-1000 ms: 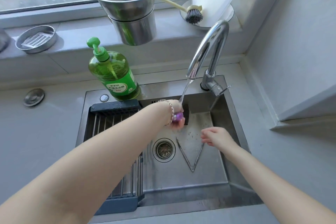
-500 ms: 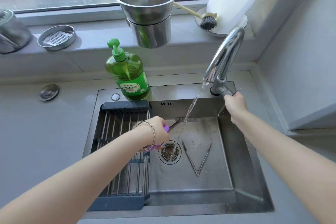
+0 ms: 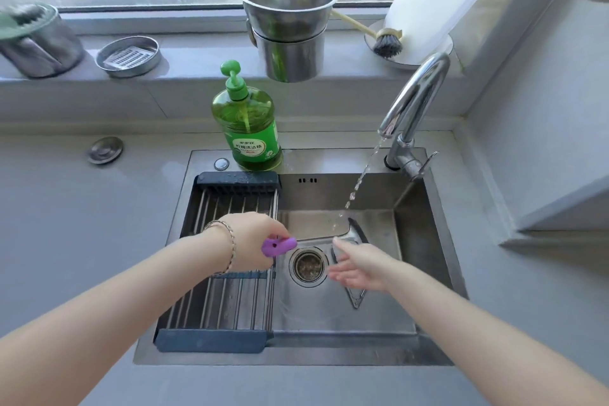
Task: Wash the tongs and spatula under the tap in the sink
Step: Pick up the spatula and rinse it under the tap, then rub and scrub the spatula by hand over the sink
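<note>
My open right hand (image 3: pixel 357 269) covers most of the V-shaped steel tongs (image 3: pixel 355 303), which lie flat on the floor of the stainless-steel sink (image 3: pixel 425 260); only their hinged point shows below my palm. My left hand (image 3: pixel 253 241) hides the near part of the purple handle of the steel spatula (image 3: pixel 280 244), and the blade is blurred by water, so I cannot tell whether my right fingertips (image 3: pixel 336 242) actually touch it. At the far left of the sill a steel canister (image 3: pixel 39 43) is cut off by the frame edge.

The round green dish-soap pump bottle (image 3: pixel 250 128) carries a green label with white Chinese characters (too small for me to read with confidence).

My left arm reaches in over the dark-framed slatted drying rack (image 3: pixel 227 300), with a bracelet at the wrist and the fingers curled tightly around the spatula handle. The spatula is held level across the round drain (image 3: pixel 308 265), its blade under the thin stream from the curved chrome tap (image 3: pixel 415 102). My right fingers are straight and spread, holding nothing.
</note>
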Action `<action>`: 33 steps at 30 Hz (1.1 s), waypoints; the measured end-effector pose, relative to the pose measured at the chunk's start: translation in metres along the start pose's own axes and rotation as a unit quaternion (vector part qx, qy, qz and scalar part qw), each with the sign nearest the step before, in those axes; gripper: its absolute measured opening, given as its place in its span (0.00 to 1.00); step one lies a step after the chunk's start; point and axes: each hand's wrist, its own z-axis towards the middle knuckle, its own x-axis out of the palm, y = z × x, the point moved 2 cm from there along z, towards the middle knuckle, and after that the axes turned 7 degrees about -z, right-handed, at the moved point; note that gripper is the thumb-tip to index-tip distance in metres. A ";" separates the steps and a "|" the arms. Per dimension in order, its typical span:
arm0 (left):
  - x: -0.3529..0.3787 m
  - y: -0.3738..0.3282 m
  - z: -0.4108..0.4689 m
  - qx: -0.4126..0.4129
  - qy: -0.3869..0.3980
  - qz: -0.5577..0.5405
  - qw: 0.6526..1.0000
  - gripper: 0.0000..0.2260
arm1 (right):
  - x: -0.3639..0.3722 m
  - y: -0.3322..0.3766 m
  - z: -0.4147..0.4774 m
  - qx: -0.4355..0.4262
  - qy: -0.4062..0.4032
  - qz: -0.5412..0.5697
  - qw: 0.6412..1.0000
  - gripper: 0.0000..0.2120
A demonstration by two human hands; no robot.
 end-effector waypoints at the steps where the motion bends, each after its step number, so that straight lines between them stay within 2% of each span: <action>1: 0.002 0.003 -0.004 0.002 -0.001 -0.021 1.000 0.15 | 0.009 -0.001 0.003 0.005 0.007 0.091 0.996 0.17; 3: 0.009 0.012 -0.010 0.005 -0.008 -0.063 0.998 0.17 | 0.019 0.003 0.008 -0.005 -0.008 0.237 0.971 0.13; 5: 0.017 0.022 -0.015 -0.002 -0.016 -0.097 0.995 0.19 | 0.025 0.010 0.009 -0.043 -0.041 0.280 0.958 0.13; 9: 0.033 0.043 -0.020 -0.059 -0.039 -0.151 0.986 0.18 | 0.035 0.017 -0.007 -0.126 -0.096 0.263 0.952 0.08; 13: 0.047 0.043 -0.016 -0.089 0.007 -0.096 0.991 0.20 | 0.044 0.008 -0.006 -0.115 -0.107 0.257 0.953 0.10; 15: 0.050 0.038 -0.011 -0.089 0.003 -0.092 0.992 0.19 | 0.049 0.008 -0.005 -0.119 -0.110 0.246 0.956 0.10; 18: 0.054 0.025 0.003 -0.076 -0.014 -0.189 0.979 0.18 | 0.062 0.020 -0.013 -0.174 -0.099 0.150 0.968 0.08; 21: 0.049 0.016 0.017 -0.071 -0.075 -0.348 0.932 0.17 | 0.077 0.038 -0.022 -0.223 -0.072 0.038 0.971 0.08; 23: 0.039 0.019 0.020 -0.080 -0.124 -0.452 0.879 0.17 | 0.082 0.054 -0.029 -0.255 -0.055 -0.012 0.965 0.10; 25: 0.023 0.030 0.016 -0.095 -0.181 -0.521 0.829 0.10 | 0.082 0.073 -0.035 -0.278 -0.049 -0.064 0.957 0.08; 27: 0.001 0.042 0.010 -0.101 -0.244 -0.551 0.792 0.04 | 0.078 0.091 -0.041 -0.272 -0.031 -0.072 0.959 0.08; 33: -0.083 0.073 0.001 -0.079 -0.397 -0.572 0.714 0.11 | 0.079 0.164 -0.040 -0.210 0.009 -0.004 0.978 0.07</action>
